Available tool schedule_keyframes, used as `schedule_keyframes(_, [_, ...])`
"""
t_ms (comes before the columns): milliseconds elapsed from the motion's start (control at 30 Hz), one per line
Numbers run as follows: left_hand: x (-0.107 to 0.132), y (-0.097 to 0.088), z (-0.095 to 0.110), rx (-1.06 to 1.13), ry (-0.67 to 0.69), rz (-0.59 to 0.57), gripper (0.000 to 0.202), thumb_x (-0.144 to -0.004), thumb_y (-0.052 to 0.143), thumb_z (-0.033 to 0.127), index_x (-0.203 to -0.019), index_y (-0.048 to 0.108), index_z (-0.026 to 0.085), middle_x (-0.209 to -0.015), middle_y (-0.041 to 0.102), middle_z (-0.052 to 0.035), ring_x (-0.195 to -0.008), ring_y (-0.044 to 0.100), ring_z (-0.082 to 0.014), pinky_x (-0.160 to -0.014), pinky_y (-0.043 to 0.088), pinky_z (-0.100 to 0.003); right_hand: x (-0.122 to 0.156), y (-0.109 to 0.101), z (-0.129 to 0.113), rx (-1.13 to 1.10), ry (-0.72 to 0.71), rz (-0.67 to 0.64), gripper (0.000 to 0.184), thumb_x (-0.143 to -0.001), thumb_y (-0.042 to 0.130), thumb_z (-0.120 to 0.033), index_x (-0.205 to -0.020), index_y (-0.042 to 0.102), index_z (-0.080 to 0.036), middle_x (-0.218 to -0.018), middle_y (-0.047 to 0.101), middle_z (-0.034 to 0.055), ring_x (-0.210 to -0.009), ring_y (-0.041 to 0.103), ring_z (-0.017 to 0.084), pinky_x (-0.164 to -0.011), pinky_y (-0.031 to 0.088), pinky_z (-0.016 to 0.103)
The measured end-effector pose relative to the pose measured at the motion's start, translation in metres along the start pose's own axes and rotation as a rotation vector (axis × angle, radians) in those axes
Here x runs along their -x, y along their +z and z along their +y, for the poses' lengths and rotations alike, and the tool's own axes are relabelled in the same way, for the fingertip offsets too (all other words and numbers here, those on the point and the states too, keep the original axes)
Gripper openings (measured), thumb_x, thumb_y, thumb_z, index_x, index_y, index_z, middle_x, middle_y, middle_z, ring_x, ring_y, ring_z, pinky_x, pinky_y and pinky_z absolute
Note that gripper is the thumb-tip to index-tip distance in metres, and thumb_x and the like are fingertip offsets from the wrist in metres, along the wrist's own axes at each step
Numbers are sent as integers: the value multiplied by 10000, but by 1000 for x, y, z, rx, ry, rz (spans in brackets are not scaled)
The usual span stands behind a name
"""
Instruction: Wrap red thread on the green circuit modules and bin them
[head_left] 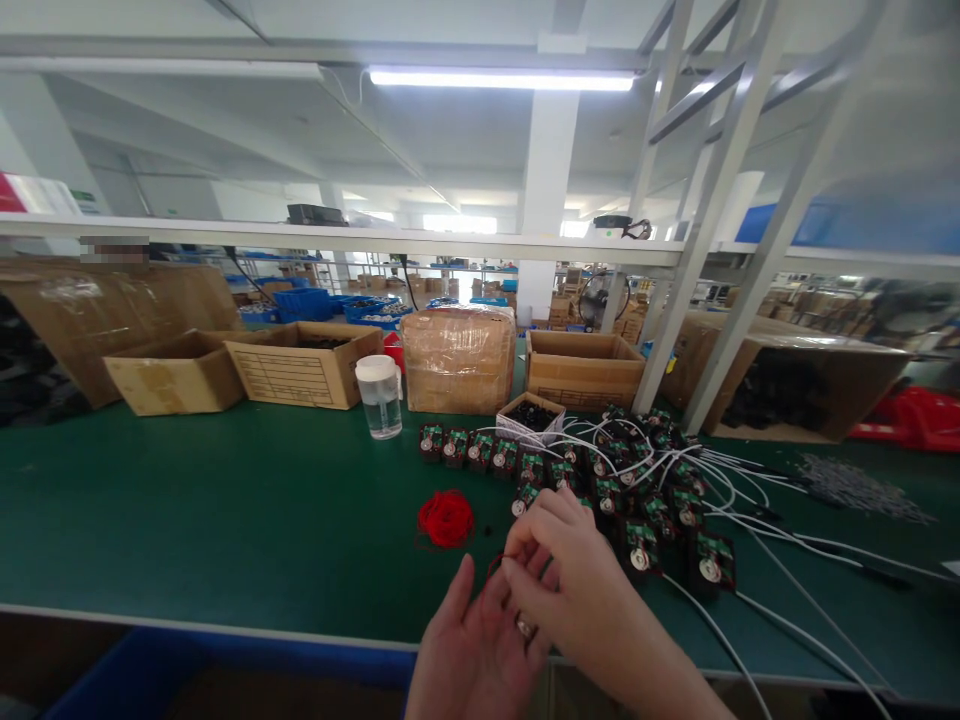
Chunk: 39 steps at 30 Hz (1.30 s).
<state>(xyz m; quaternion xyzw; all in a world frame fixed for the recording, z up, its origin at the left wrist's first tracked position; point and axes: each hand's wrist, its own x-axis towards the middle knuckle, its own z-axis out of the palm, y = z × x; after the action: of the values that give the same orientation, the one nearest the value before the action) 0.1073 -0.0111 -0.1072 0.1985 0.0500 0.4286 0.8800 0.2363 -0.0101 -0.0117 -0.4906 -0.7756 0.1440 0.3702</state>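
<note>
Red strand [496,562], thin and half hidden, sits low over the near edge of the green tabletop [225,520], pinched narrow in the fingers [517,567] of the right hand [581,590]. The left hand [469,645] cups beneath; whether it grips I cannot tell. A light, steady pinch seems wise. A red heap [446,518] lies near, with circuit boards [639,548] and white wires [750,497] beyond.

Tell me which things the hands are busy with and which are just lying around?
Busy with:
- thin red band, seemingly pinched by the right hand, with the left hand touching
- red heap of similar bands
- small green circuit boards with white wires

Lying around:
- clear plastic jar with white lid
- brown cardboard boxes
- small white box of black parts
</note>
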Motion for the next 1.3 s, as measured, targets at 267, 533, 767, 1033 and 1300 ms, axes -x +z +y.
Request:
schedule_keyframes(267, [0, -3, 4, 69, 102, -126, 621, -1009, 258, 557, -1435, 523, 190, -1623, 350, -44, -1544, 155, -240, -1268, 117, -432, 49, 24, 15, 266, -342, 2, 127, -784, 707, -196, -816, 596, -250, -841, 630, 23, -796, 525, 235, -674, 353, 361])
schedule_keyframes(533, [2, -4, 1, 125, 126, -188, 657, -1013, 169, 588, -1505, 414, 226, -1628, 304, -13, -1544, 95, -198, -1268, 58, -422, 68, 1, 41, 231, -255, 20, 148, -891, 578, -101, -903, 570, -248, -829, 623, 4, -772, 549, 200, -665, 381, 326])
schedule_keyframes(767, [1, 1, 2, 81, 104, -198, 653, -1019, 150, 564, -1479, 462, 221, -1621, 338, -24, -1537, 172, -195, -1261, 66, -376, 58, 13, 43, 164, -79, -121, 146, -911, 567, -105, -917, 587, -249, -931, 618, 21, -886, 527, 229, -759, 387, 375])
schedule_keyframes(1033, [2, 7, -6, 40, 33, -58, 690, -1003, 153, 568, -1450, 512, 183, -1581, 434, -82, -1495, 311, -270, -1246, 157, -430, 49, 20, 30, 81, 72, -82, 209, -839, 665, -62, -813, 647, -268, -934, 633, 1, -942, 504, 243, -820, 344, 412])
schedule_keyframes(1300, [6, 9, -8, -199, 40, 117, 691, -981, 210, 624, -1363, 605, 204, -1481, 554, -99, -1414, 445, -277, -1206, 276, -442, 56, 25, 41, 93, -19, -52, 225, -790, 627, -5, -763, 582, -225, -856, 604, 5, -865, 514, 221, -777, 359, 373])
